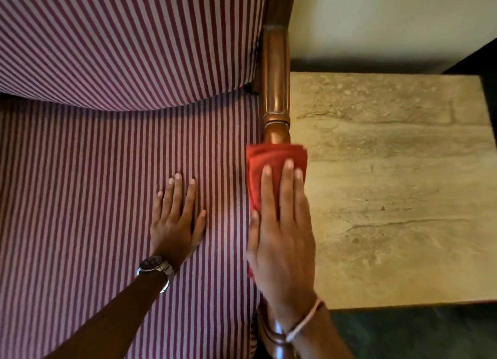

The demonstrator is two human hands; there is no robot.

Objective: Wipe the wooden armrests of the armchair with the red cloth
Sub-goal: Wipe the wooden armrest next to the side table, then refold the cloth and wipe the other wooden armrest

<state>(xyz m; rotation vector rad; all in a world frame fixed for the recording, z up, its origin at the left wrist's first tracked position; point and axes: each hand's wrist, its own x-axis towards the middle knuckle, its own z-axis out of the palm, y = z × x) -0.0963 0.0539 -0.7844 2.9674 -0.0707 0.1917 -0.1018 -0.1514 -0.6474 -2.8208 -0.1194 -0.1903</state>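
Note:
The armchair's right wooden armrest [274, 73] runs from the chair back toward me, polished and reddish-brown. A folded red cloth [271, 158] lies over its middle part. My right hand [282, 232] presses flat on the cloth, fingers extended along the armrest, with the thumb on the inner side. The armrest's near end [274, 337] shows below my wrist. My left hand [176, 221] rests flat with spread fingers on the striped seat cushion [80, 197] and holds nothing. The left armrest is out of view.
The striped backrest [121, 41] fills the upper left. A stone-topped side table [398, 186] stands right against the armrest's outer side. A pale wall [390, 17] is behind it, with dark floor [416, 334] in front.

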